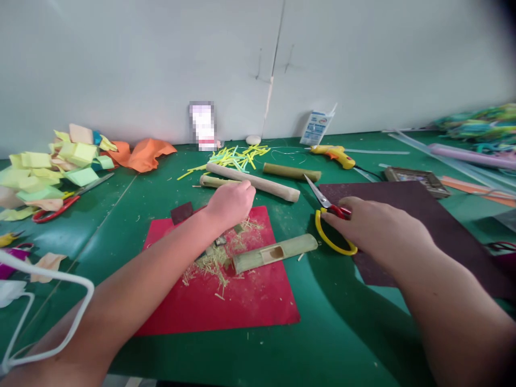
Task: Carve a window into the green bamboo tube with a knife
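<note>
My right hand (pixel 374 220) is closed on the scissors (pixel 318 193), whose blades point up and left and whose yellow handle loop hangs below the fingers. Over the far edge of the red sheet (pixel 262 306), my left hand (pixel 231 203) is closed; what its fingers hold is hidden. Just beyond it lie a thin bamboo tube (pixel 207 181) and a pale wooden stick (pixel 258 183). On the red sheet, a bamboo tube with a cut-out window (pixel 290 248) lies beside a heap of bamboo shavings (pixel 213 263).
Behind are another bamboo piece (pixel 290 172), yellow paper strips (pixel 237 158), a glue gun (pixel 336 156) and a phone (pixel 202 126). A dark sheet (pixel 387 199) lies on the right. Folded paper (pixel 76 156) and red-handled scissors (pixel 58 209) are on the left.
</note>
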Demonstrator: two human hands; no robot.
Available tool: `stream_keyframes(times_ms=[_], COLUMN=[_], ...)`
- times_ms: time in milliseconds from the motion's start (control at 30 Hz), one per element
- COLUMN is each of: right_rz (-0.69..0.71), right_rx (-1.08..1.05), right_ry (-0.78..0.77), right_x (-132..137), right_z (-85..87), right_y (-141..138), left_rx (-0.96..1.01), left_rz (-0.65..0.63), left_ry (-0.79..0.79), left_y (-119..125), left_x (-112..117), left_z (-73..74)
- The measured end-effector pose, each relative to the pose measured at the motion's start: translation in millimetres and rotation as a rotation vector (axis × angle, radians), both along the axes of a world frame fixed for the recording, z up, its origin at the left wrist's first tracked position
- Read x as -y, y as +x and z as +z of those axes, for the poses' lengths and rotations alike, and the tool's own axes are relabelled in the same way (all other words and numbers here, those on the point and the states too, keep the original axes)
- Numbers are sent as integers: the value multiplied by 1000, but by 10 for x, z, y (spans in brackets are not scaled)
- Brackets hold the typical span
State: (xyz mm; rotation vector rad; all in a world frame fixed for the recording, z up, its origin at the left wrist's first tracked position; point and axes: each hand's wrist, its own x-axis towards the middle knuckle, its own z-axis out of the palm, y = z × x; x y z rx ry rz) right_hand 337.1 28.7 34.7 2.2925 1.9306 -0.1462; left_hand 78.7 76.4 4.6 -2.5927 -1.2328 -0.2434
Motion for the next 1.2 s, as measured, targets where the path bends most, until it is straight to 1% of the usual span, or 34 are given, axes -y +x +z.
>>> stream_keyframes(times_ms=[67,133,167,233,300,333,400,467,533,633,733,800,867,933,1033,1100,1200], right_rz=[-22,-37,-11,131,315,378,456,498,555,705,871,933,965,981,990,993,1015], right_rx=[25,47,37,-64,-223,-275,-343,-373,-400,-447,-499,-530,-547,-547,-541,-540,-538], right_ry=[55,198,299,499,639,680,712,702,679,606,472,414,391,377,335,300,260], right_x=[38,74,91,121,146,155,169,173,168,158,164,180,203,229,273,309,362], right_z=[35,43,36,3,-41,-62,-100,-133,-162,-191,-196,-191,-190,-196,-216,-231,-254], right_y=[-18,-50,-74,-134,-200,-232,-282,-313,-325,-327,-339,-362,-396,-437,-511,-569,-661], left_rx=[12,67,118,230,304,309,260,178,103,28,-13,-18,-5,37,181,324,564], left_rz=[28,75,100,133,123,91,-36,-177,-250,-236,-240,-260,-275,-286,-280,-205,-9], left_ry=[39,89,106,98,38,2,-65,-126,-175,-194,-145,-119,-112,-107,-113,-154,-303], left_y=[-63,-126,-157,-213,-254,-267,-268,-238,-187,-107,-61,-55,-67,-97,-179,-252,-359], left_x=[-13,-12,-7,4,7,3,-19,-53,-88,-127,-146,-149,-144,-116,10,163,454], left_z=[47,103,131,175,194,192,171,144,125,111,98,92,100,133,223,288,342])
